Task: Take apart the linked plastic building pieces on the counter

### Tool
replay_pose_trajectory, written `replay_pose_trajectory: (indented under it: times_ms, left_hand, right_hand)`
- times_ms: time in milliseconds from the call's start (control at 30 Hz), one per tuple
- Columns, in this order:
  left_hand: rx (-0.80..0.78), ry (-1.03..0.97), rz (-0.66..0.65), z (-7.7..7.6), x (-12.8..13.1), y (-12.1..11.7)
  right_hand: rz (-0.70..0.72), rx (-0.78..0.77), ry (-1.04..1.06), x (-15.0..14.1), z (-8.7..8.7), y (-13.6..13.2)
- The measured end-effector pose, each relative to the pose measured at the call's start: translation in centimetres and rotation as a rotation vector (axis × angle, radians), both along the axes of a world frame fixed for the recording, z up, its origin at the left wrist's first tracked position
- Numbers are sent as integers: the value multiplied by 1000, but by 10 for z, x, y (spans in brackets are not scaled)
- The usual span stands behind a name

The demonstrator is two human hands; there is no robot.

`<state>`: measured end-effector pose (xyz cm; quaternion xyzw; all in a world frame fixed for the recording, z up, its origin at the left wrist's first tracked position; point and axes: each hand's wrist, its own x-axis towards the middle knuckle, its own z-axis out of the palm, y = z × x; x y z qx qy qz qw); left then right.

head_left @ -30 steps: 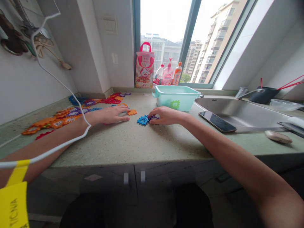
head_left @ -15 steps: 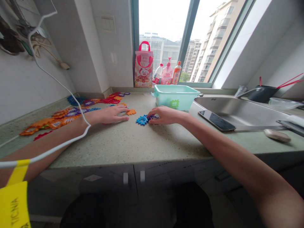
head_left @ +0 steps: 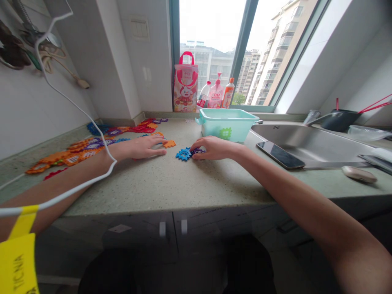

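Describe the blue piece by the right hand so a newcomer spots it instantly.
Find the turquoise tub beside the sink. Just in front, the right hand partly covers a purple piece; immediately left lies the blue piece. Its bright blue sets it apart from that purple neighbour.

The right hand point(head_left: 214, 148) is covering part of the purple piece point(head_left: 199, 150), while the left forearm point(head_left: 64, 183) is hiding some of the heaped pieces point(head_left: 73, 158). The picture's borders are cutting off the yellow tag point(head_left: 16, 265) and red sticks point(head_left: 375, 104), and the turquoise tub point(head_left: 211, 130) is concealing its floor behind its front wall.
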<state>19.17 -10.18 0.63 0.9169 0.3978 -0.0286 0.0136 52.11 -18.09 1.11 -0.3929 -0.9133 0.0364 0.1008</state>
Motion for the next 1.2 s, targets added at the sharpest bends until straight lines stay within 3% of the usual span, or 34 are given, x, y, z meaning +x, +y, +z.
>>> replay_pose_trajectory:
  times_ms: [1200]
  left_hand:
    - [3,9,-3,0,-1,1]
  right_hand:
    - [9,12,-48,-3,-1,-4]
